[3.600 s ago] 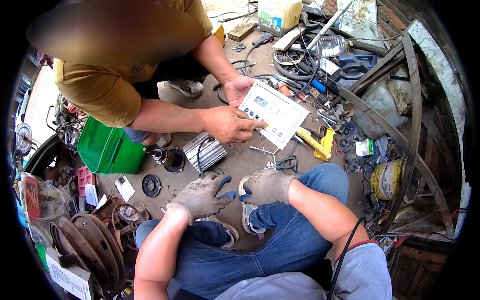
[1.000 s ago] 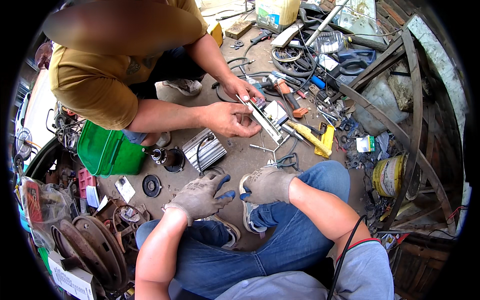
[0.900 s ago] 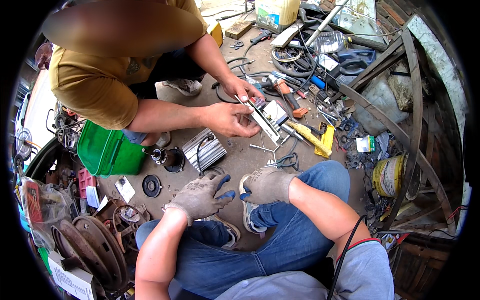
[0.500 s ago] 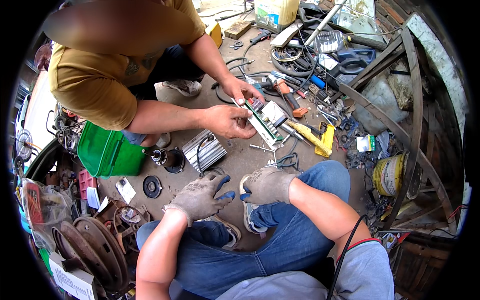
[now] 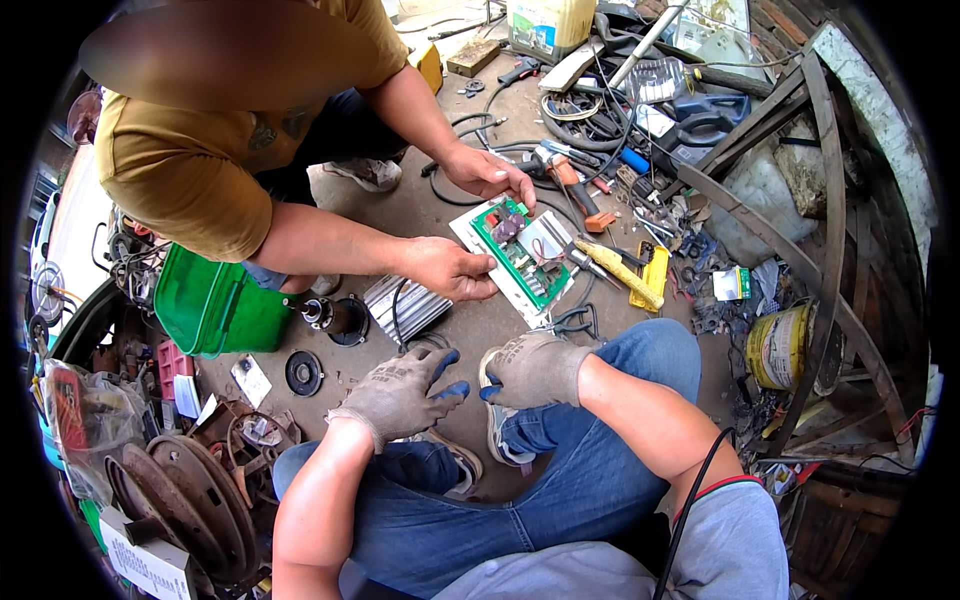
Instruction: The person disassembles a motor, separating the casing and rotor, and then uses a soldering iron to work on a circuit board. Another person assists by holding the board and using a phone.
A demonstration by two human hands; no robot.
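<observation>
My left hand [image 5: 400,395], in a grey work glove with blue fingertips, hangs over my knees with fingers apart and nothing in it. My right hand [image 5: 538,372], gloved alike, rests near my right knee, fingers loosely bent and empty. In front of me a co-worker in a mustard shirt holds a green circuit board [image 5: 515,262] on a white backing plate, gripping its edges with bare hands. The components face up toward me. Closest to my left hand on the ground is a finned silver metal housing [image 5: 408,303] with a dark cable. Pliers [image 5: 575,318] lie beyond my right hand.
A green bin [image 5: 215,300] and a dark motor part [image 5: 340,320] stand to the left, with a black ring [image 5: 304,372] nearby. Rusty wheel rims [image 5: 185,500] are at lower left. An orange-handled power tool [image 5: 575,195], a yellow case [image 5: 652,280] and a yellow bucket [image 5: 780,348] are right.
The co-worker has tilted the circuit board from nearly edge-on to face up, so its components now show. The co-worker's right hand has moved slightly down toward me. My hands have stayed still.
</observation>
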